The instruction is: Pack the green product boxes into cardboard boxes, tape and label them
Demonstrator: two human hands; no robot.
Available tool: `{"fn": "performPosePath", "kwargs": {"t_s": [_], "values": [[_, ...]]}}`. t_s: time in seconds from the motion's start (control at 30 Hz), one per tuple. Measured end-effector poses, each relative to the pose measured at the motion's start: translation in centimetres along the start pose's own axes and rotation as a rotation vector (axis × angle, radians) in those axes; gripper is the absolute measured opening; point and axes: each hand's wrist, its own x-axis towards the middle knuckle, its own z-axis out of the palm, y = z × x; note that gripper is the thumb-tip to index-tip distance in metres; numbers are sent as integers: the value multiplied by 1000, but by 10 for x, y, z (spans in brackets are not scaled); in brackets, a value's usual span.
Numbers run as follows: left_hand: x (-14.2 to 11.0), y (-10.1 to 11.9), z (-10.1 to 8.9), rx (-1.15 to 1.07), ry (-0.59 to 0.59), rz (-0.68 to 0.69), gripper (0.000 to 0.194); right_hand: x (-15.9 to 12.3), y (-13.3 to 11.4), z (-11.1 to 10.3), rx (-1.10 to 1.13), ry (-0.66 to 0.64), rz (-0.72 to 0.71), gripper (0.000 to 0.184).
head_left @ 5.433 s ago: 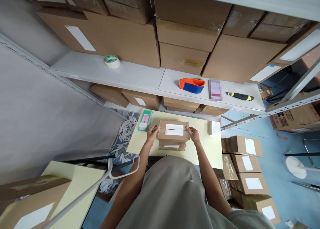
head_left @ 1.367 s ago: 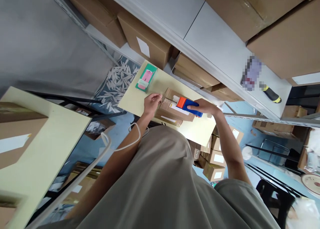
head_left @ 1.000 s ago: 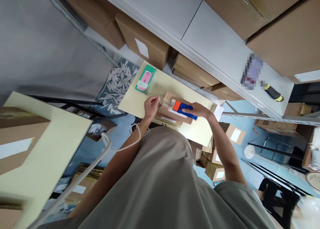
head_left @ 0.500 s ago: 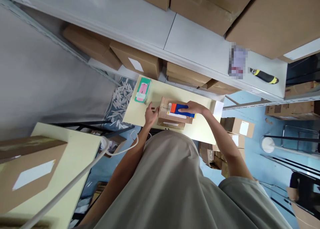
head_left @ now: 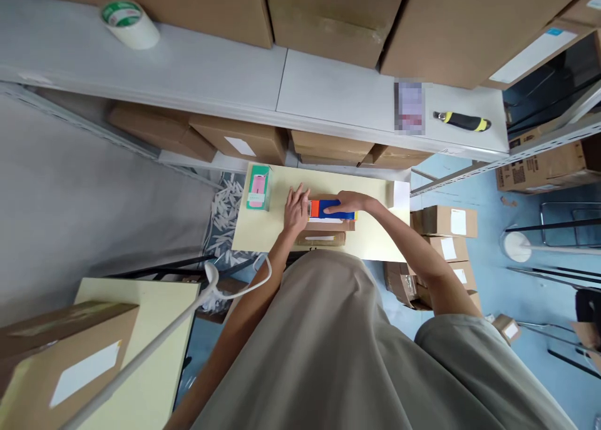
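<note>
My right hand [head_left: 354, 201] is wrapped round a blue and orange tape dispenser [head_left: 342, 214] from above. The dispenser lies over a small brown cardboard box [head_left: 346, 226] on the pale yellow table [head_left: 265, 230]. At the box's left end, my left hand [head_left: 295, 211] rests with its fingers stretched out, just beside the dispenser's orange end. Much of the box is hidden under the hands and the dispenser. A second small cardboard box [head_left: 340, 239] lies nearer my body. To the left of my left hand is a green box with a pink panel [head_left: 258, 189].
Above the table's far side runs a grey shelf [head_left: 225, 79] with large cartons, a tape roll [head_left: 130, 26] and a black-yellow utility knife [head_left: 462, 121]. A white pole [head_left: 154, 339] slants across the lower left. Stacked cartons [head_left: 448, 222] stand right of the table.
My left hand has gone from pinching at the box's left edge to lying flat with fingers extended. The dispenser stays in my right hand over the box. The camera view has shifted.
</note>
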Motion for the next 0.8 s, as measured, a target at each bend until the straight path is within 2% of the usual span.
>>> {"fn": "performPosePath", "kwargs": {"t_s": [0.27,0.4,0.5,0.6,0.8], "values": [[-2,1,2,112,-7,44,68,-10,2,-5,48,-84,-17,84],[-4,3,4,153,-20,29,64,-17,-3,-7,32,-101,23,87],[-6,5,6,167,-10,8,63,-33,0,-14,63,-144,91,86],[-6,7,8,171,9,-9,63,-62,21,-28,52,-159,171,86],[-6,9,10,182,24,-18,65,-117,88,-62,-196,-78,403,81]]}}
